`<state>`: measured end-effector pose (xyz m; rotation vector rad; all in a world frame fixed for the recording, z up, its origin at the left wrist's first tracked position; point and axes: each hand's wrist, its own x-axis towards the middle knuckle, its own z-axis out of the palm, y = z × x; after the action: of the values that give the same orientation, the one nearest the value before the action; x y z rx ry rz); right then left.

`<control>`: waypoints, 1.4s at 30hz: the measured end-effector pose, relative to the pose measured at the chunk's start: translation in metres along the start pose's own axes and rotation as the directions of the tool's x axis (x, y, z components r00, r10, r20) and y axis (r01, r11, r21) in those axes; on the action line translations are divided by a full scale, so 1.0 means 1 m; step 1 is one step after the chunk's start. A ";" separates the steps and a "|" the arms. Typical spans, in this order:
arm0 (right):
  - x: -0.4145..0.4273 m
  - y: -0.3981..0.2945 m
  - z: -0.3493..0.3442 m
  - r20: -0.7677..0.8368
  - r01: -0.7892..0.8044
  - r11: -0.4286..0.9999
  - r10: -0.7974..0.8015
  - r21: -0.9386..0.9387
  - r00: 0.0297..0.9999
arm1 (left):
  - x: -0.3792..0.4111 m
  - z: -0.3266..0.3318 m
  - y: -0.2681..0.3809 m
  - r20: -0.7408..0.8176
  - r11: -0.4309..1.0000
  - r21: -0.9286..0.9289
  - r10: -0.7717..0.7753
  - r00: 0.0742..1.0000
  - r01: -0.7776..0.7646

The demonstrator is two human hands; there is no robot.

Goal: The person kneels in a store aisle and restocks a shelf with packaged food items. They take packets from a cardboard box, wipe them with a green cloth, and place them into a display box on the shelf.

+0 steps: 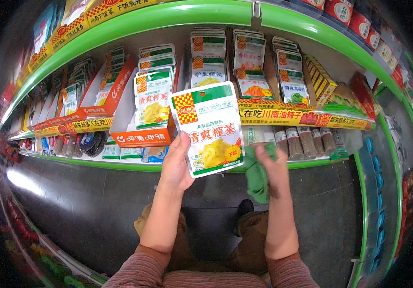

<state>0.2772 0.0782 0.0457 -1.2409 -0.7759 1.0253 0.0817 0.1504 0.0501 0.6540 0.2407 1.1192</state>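
My left hand grips the left edge of a flat pouch of pickled vegetables, its printed front turned up towards me. The pouch is white and green, with a red-and-yellow checked corner and a picture of pale yellow slices. A crumpled green cloth hangs from my right hand, just right of the pouch's lower corner. My right hand is slightly blurred. Behind the held pouch, an orange-fronted display box holds similar pouches standing in a row.
More pouches stand in rows along the green-edged shelf, which has a yellow label strip. Packs of dried noodles lie on the low shelf. Overhead runs the upper shelf's green edge. Dark floor tiles lie below.
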 end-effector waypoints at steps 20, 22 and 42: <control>-0.006 0.003 0.012 0.158 0.694 0.273 -0.858 -0.666 0.489 | -0.024 0.011 -0.047 0.040 0.962 0.250 -0.127 0.991 0.113; -0.004 0.005 0.012 0.064 0.656 0.422 -0.811 -0.625 0.582 | -0.022 0.011 -0.039 0.057 0.986 0.158 -0.067 0.996 0.057; -0.034 0.018 0.041 0.380 0.681 0.040 -0.805 -0.731 0.456 | -0.039 0.049 -0.012 -0.113 0.971 0.156 0.197 0.974 -0.179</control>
<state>0.2234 0.0620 0.0379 -1.3131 -1.6948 -0.4820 0.0978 0.0944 0.0758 0.7465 0.3789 1.3374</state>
